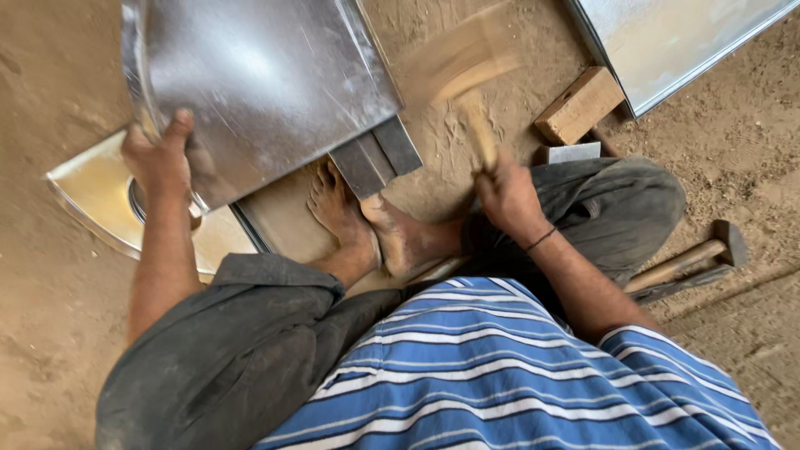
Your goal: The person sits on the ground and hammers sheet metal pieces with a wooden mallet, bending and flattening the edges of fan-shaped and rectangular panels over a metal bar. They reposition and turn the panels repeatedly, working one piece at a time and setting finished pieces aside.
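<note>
galvanised sheet-metal tray (267, 75), nothing visible inside; left hand (158, 158) fingers wrapped tight on its rim. right hand (508, 196) fist closed round blurred wooden mallet (475, 108) handle.

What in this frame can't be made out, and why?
Head view:
- Mallet in the right hand: head smeared by motion blur, shape unclear.
- Metal sheet gripped by the left hand: top cut off by the frame edge.
- Second sheet: mostly out of frame.
- Flat plate under the left hand: partly hidden by hand and sheet.
</note>
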Motion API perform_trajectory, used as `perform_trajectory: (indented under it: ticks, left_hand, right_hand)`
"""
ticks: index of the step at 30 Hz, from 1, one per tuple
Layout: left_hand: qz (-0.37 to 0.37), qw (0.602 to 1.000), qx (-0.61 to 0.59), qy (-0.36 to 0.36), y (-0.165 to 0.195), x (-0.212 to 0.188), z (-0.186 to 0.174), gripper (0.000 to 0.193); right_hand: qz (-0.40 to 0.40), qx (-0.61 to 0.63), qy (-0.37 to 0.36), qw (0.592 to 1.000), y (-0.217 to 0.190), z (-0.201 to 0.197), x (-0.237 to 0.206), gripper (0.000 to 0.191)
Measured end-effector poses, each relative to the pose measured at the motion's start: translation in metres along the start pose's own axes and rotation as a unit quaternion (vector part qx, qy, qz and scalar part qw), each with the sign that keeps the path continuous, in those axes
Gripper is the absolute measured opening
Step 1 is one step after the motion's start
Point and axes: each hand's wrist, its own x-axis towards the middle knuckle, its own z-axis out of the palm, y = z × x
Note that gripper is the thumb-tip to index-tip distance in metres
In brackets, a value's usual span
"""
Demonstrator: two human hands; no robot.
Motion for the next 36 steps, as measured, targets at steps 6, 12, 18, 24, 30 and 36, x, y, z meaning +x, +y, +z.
perform_trajectory:
  ticks: [6,12,18,24,30,36]
  left_hand:
    - [0.030,0.999,0.036,-0.004,0.007,-0.012,0.002,0.033]
    - [0.038,0.999,-0.020,-0.031,0.005,-0.024,0.004,0.034]
    - [0.008,1.000,-0.002,-0.024,-0.008,-0.031,0.004,0.042]
    - [0.044,0.998,0.025,-0.039,-0.022,-0.028,-0.003,0.042]
    - [0.039,0.997,0.001,-0.065,-0.017,-0.033,-0.003,0.039]
    - [0.042,0.994,0.085,-0.063,-0.011,-0.038,-0.003,0.035]
  right_hand:
    - [0.009,0.021,0.061,0.998,-0.005,0.005,0.006,0.020]
    - [0.022,-0.063,0.002,0.998,0.001,0.016,0.027,0.023]
    - [-0.044,-0.027,0.030,0.998,-0.004,0.026,0.050,0.022]
    - [0.030,0.037,0.085,0.995,-0.015,0.039,0.073,0.018]
    - [0.066,0.066,0.024,0.995,-0.018,0.054,0.104,0.017]
    - [0.014,0.092,0.013,0.996,-0.027,0.070,0.134,0.009]
